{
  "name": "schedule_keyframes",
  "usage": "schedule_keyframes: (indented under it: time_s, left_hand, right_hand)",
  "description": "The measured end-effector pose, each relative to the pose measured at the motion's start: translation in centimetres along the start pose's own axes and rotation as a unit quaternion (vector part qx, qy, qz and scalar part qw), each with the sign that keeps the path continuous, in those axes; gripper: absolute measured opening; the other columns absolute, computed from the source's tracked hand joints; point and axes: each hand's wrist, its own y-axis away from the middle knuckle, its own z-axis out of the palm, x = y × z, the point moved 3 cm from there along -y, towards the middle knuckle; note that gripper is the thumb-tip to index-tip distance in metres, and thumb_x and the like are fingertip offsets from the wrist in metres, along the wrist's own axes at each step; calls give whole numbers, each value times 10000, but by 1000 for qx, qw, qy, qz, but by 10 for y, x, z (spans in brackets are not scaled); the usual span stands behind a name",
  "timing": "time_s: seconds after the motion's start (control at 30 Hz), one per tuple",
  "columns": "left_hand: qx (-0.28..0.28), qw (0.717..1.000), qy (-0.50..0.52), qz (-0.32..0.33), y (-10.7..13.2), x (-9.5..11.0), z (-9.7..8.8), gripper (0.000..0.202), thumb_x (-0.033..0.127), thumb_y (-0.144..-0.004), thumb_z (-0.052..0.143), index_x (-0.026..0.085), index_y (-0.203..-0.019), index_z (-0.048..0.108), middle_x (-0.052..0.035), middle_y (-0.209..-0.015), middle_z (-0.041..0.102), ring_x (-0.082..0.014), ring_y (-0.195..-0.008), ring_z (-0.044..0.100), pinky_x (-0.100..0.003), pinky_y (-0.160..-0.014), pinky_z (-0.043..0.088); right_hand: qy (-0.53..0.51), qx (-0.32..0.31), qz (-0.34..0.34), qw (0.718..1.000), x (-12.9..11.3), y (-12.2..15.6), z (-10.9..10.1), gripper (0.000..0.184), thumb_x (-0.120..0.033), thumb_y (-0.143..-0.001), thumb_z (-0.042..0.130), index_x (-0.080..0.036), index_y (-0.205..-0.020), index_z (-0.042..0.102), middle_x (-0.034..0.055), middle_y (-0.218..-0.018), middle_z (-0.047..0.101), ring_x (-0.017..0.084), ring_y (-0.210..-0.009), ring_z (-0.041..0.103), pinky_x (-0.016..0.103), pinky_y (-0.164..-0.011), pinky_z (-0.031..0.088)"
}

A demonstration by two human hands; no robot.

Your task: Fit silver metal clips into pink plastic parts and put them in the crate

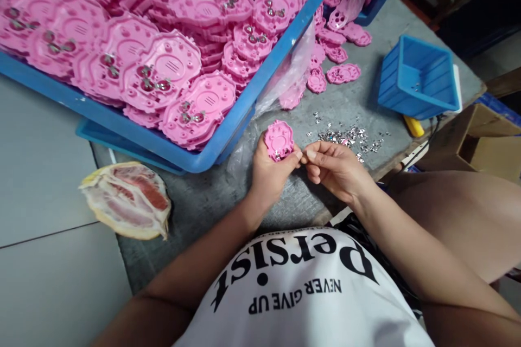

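In the head view, the left hand (268, 171) held a pink plastic piece (279, 138) at its edge, upper face showing, with a few shiny bits near the end closest to the thumb; the right hand (340, 165) had its thumb and forefinger pinched narrow, right beside the left thumb; whether a tiny part sat in that pinch could not be told. Just beyond the right hand lay scattered metal bits (350, 138) on the grey worktop (211, 195); farther off, beyond and to the right of that hand, stood a small blue bin (391, 78); loose pink pieces (344, 73) lay beyond both hands. Beyond the left hand and to its left, a blue crate (199, 161) carried stacked pink pieces (207, 103), several showing clusters of silvery parts; left of the same hand, well apart, lay an opened fruit (130, 200).

The step in hand looked like fitting small metal bits into the held piece; the next move seemed to call for a steady left grip, the seats facing up, and a fine right fingertip pinch, brought close enough to place a bit without disturbing those already there.
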Motion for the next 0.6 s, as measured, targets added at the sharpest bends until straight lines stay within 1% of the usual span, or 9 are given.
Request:
schedule_keyframes:
  time_s: [0.13, 0.2, 0.23, 0.3, 0.37, 0.4, 0.43, 0.5, 0.6]
  left_hand:
    - [-7, 999, 30, -17, 2, 1, 1, 344, 128, -682, 774, 202, -944, 564, 51, -746, 675, -72, -550, 592, -187, -488, 437]
    - [-21, 998, 46, -32, 2, 2, 2, 352, 184, -707, 806, 206, -950, 552, 47, -754, 676, -80, -558, 609, -188, -478, 425]
    - [-28, 997, 58, -42, 3, 2, 2, 359, 253, -734, 821, 209, -963, 548, 38, -772, 682, -89, -568, 620, -194, -472, 425]
    - [-43, 994, 85, -61, 3, 2, 3, 393, 477, -810, 786, 213, -986, 551, 2, -822, 700, -113, -590, 639, -212, -456, 434]
    - [-59, 990, 100, -76, 2, 0, 4, 509, 706, -862, 637, 210, -959, 572, -45, -842, 709, -141, -617, 652, -233, -437, 439]
    - [-66, 989, 101, -81, 2, -1, 5, 583, 785, -865, 558, 206, -927, 584, -64, -828, 706, -157, -633, 659, -242, -428, 440]
    - [-73, 989, 101, -84, 2, -3, 5, 642, 838, -858, 501, 204, -898, 594, -78, -803, 697, -176, -652, 666, -253, -424, 444]
    - [-86, 988, 99, -86, 2, -5, 5, 700, 886, -839, 460, 204, -880, 612, -88, -755, 674, -217, -698, 682, -277, -429, 463]
    - [-95, 987, 101, -85, 3, -8, 5, 733, 906, -817, 469, 207, -966, 636, -82, -735, 655, -252, -733, 692, -301, -431, 478]
  right_hand:
    - [30, 36, -33, 998, 3, -2, 1, 365, -412, -598, 964, -180, -673, 692, -30, -516, 595, 80, -419, 457, 223, -406, 344]
    - [40, 55, -42, 997, 5, -4, -2, 390, -451, -606, 951, -188, -669, 671, -33, -517, 581, 78, -422, 419, 228, -405, 293]
    - [48, 65, -47, 996, 6, -5, -4, 394, -465, -614, 943, -191, -675, 666, -34, -530, 578, 77, -435, 401, 232, -413, 275]
    - [83, 85, -75, 990, 5, -6, -9, 374, -473, -644, 921, -200, -686, 669, -24, -585, 588, 90, -491, 412, 249, -452, 294]
    - [153, 105, -134, 973, 1, -5, -13, 319, -449, -683, 898, -211, -679, 687, 7, -688, 633, 142, -654, 541, 283, -570, 410]
    - [196, 110, -166, 960, -2, -5, -14, 285, -428, -710, 881, -218, -668, 694, 27, -743, 658, 184, -804, 608, 313, -680, 468]
    - [237, 112, -193, 946, -4, -4, -14, 254, -404, -740, 859, -226, -656, 697, 42, -775, 673, 228, -978, 631, 351, -809, 492]
    - [297, 102, -219, 924, -7, -3, -13, 222, -353, -796, 803, -241, -638, 695, 59, -750, 676, 284, -1236, 573, 426, -1002, 456]
    - [338, 77, -211, 914, -8, -3, -9, 240, -317, -838, 745, -254, -616, 677, 60, -645, 642, 309, -1300, 545, 486, -1071, 420]
